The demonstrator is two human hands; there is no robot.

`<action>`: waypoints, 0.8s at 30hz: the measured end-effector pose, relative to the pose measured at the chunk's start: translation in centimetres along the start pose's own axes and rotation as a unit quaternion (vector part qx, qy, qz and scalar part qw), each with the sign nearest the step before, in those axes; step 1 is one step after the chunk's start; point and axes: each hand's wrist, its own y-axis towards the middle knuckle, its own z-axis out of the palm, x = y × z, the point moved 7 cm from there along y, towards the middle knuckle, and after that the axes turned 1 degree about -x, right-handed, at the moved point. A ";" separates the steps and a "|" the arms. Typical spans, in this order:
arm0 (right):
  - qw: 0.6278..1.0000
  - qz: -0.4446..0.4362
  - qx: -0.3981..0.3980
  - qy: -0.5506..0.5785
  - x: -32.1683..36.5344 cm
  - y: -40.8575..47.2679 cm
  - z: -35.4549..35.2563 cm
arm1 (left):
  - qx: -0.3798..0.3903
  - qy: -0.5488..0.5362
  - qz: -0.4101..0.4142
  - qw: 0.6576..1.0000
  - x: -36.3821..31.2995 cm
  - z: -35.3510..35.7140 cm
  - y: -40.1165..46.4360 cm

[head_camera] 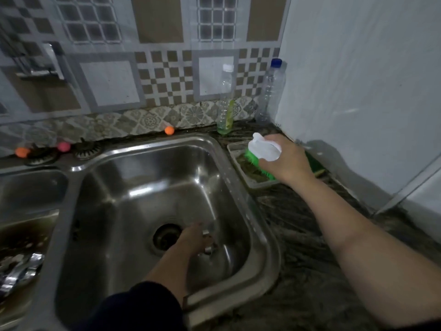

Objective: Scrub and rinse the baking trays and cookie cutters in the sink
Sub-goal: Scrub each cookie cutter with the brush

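Observation:
My right hand grips the white handle of a scrub brush with green bristles. The brush rests in a small white tray on the counter right of the sink. My left hand reaches down into the steel sink basin, close to the drain. Its fingers are around small shiny metal pieces, likely cookie cutters, though they are blurred. A dark, greasy baking tray lies in the left basin, with crumpled foil on it.
A bottle of green dish liquid and a clear plastic bottle with a blue cap stand at the back right against the wall. Orange and pink balls sit along the tiled backsplash. The dark stone counter runs along the right.

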 end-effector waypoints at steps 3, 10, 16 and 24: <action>0.999 -0.012 0.031 -0.027 -0.9 1.2 1.4 | 0.015 -0.037 -0.018 0.999 0.2 1.0 0.9; 0.997 -0.056 0.048 -0.037 -1.4 2.5 3.2 | 0.004 -0.020 -0.002 1.000 -0.8 1.3 1.5; 0.993 -0.051 0.074 -0.076 -2.1 3.1 4.2 | -0.028 -0.032 -0.001 0.999 0.0 0.4 1.5; 0.995 -0.092 0.018 -0.015 1.8 1.8 2.3 | -0.098 -0.378 0.044 0.919 -2.0 -4.1 0.3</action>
